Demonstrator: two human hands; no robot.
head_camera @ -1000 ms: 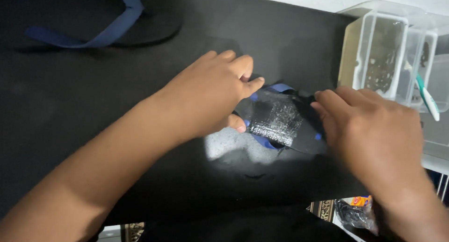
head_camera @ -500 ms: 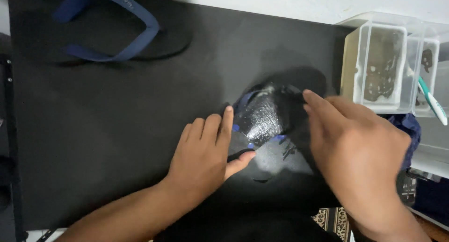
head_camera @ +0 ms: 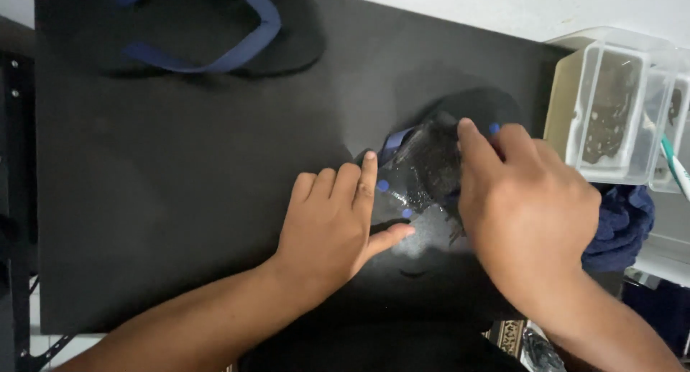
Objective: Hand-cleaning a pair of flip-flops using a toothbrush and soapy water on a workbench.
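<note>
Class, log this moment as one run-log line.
left hand: flat, steadying wet flip-flop | right hand: pressing on it | black mat | second flip-flop apart

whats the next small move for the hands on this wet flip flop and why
Probably rub the right hand further along the wet flip flop while the left hand keeps pinning its edge: the sole looks soapy, and both hands already press on it on the black table.
</note>
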